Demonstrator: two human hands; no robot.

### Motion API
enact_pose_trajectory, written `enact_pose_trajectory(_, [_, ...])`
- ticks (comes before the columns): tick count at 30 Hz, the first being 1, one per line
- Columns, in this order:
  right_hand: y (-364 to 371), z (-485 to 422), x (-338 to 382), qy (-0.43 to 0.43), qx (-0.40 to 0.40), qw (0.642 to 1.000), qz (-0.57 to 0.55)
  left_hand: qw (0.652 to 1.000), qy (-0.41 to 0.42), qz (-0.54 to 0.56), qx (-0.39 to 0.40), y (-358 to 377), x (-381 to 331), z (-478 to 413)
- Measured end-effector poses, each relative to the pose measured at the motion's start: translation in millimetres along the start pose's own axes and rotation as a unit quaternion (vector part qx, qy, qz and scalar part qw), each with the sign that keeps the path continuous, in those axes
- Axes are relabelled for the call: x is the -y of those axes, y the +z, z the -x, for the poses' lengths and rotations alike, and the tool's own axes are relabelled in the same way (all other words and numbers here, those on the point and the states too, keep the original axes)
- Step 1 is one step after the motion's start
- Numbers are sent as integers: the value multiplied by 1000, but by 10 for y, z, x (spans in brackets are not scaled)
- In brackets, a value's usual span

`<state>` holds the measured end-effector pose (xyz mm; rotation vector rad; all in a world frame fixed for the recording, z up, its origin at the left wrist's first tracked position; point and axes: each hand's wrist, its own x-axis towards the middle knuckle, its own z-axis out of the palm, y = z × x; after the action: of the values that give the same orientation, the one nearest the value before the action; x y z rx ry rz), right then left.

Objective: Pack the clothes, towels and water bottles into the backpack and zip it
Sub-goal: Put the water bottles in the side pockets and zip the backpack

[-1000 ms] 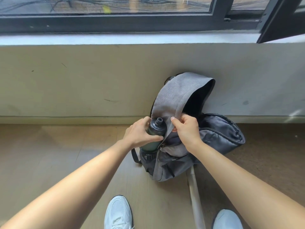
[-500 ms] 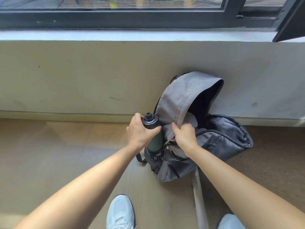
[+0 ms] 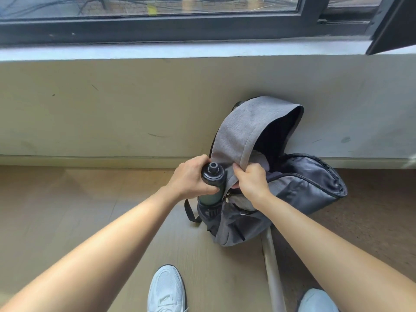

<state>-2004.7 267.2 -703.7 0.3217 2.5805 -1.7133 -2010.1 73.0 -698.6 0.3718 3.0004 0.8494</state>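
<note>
A grey backpack (image 3: 245,131) leans against the wall on the floor, its main compartment gaping open with the dark front panel (image 3: 310,181) folded down to the right. Pale fabric shows inside the opening. My left hand (image 3: 191,176) grips a dark green water bottle (image 3: 212,176) with a black cap; the bottle stands upright with its lower end in the backpack's left side pocket. My right hand (image 3: 252,181) pinches the grey edge of the backpack beside the bottle, just above two zipper pulls (image 3: 227,197).
A beige wall and a window sill (image 3: 180,50) rise behind the backpack. A pale strip (image 3: 272,273) runs along the floor below the bag. My white shoes (image 3: 166,289) stand at the bottom, close to the bag. A black strap (image 3: 191,212) hangs at the bag's left.
The bottle has stayed in my left hand at the side pocket and sits a little lower in it. My right hand keeps its pinch on the grey edge. The view shifted slightly.
</note>
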Motion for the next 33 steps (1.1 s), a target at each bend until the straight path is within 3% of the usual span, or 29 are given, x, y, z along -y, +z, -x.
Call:
enact_pose_trajectory(4, [2, 7, 12, -1, -15, 1000, 1, 974, -201, 15, -98, 267, -171, 111])
enact_pose_trajectory(6, [-7, 8, -2, 4, -24, 1000, -8, 983, -166, 25, -77, 312, -117, 101])
enact_pose_trajectory(10, [17, 4, -7, 7, -19, 1000, -18, 995, 19, 28, 98, 168, 206, 81])
enact_pose_trajectory(12, [32, 4, 2, 2, -14, 1000, -17, 993, 45, 8, 106, 119, 288, 62])
enact_pose_trajectory(15, [45, 6, 26, -11, -9, 1000, -25, 998, -1, -42, 49, 129, 187, 95])
enact_pose_trajectory(18, [43, 28, 54, -20, -3, 1000, -20, 988, -124, -86, -24, 230, 64, 127])
enact_pose_trajectory(20, [35, 37, 41, -18, -4, 1000, -23, 982, -161, -93, -17, 249, 27, 116])
enact_pose_trajectory(23, [53, 3, 11, 1, -1, 999, -50, 996, -58, -41, 59, 191, 106, 122])
enact_pose_trajectory(26, [72, -10, 19, 8, 3, 999, -46, 988, 34, -91, 117, 105, 218, 117])
enact_pose_trajectory(29, [69, -1, 73, 2, -5, 998, -59, 985, 25, -138, 105, 74, 180, 86])
enact_pose_trajectory(33, [-26, -87, 129, -10, -5, 998, -57, 997, -31, 58, 50, 44, 90, 61])
